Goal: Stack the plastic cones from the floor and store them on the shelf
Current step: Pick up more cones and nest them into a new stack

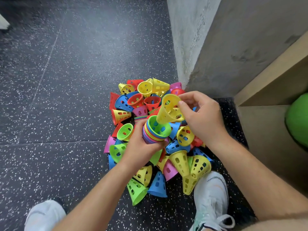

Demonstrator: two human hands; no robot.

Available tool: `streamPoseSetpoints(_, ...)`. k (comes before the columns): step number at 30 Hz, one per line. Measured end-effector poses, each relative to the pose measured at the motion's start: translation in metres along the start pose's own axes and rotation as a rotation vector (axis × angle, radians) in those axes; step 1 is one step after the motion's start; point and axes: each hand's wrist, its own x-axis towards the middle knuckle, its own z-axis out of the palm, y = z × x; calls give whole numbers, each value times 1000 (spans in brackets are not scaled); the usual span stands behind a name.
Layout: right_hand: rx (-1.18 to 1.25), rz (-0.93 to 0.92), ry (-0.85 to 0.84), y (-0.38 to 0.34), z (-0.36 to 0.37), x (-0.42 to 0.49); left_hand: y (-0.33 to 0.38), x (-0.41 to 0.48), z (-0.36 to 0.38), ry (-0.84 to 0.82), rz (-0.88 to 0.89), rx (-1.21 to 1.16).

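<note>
A pile of several perforated plastic cones (pixel 181 162) in yellow, blue, red, green and pink lies on the dark speckled floor. My left hand (pixel 141 147) grips a nested stack of cones (pixel 155 132), open ends up, with a green one on top. My right hand (pixel 201 117) pinches a single yellow cone (pixel 170 109) by its rim. This cone is tilted, and its narrow end touches the mouth of the stack. A second short stack (pixel 140 118) lies in the pile just behind my left hand.
A grey concrete pillar (pixel 191 39) rises right behind the pile. A wooden shelf unit (pixel 270 90) stands at the right with a green ball (pixel 298 120) inside it. My two white shoes (pixel 210 197) flank the pile's near side. Open floor stretches to the left.
</note>
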Motion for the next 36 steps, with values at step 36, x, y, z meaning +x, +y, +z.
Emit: streamPoseSetpoints(36, 35, 165, -332, 34, 40, -9, -16, 142, -52, 158, -14, 728)
